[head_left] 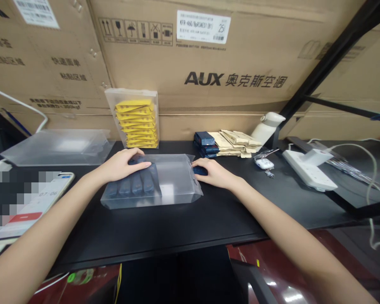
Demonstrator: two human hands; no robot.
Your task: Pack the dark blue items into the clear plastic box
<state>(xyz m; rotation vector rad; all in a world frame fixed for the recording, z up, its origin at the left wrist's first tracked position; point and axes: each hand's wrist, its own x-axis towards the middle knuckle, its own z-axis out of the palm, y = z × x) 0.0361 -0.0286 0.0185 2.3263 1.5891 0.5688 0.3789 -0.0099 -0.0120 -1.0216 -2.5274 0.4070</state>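
A clear plastic box (177, 169) lies on the black table in front of me, with several dark blue packets (137, 181) lined up in its left part. My left hand (126, 164) rests over the box's top left, thumb stretched across the plastic and fingers curled behind it. At the box's right end, my right hand (212, 172) pinches a dark blue packet (200, 170), partly hidden by the fingers, at the opening. Behind my right hand sit a small stack of dark blue packets (205, 139) and a pile of cream packets (234, 141).
An upright clear box of yellow packets (136, 122) stands behind. A flat clear box (63, 145) and a phone (38, 202) lie left. To the right are a white bottle (266, 128), an earbud case (264, 164) and a power strip (310, 171). Large cartons (164, 80) form the back.
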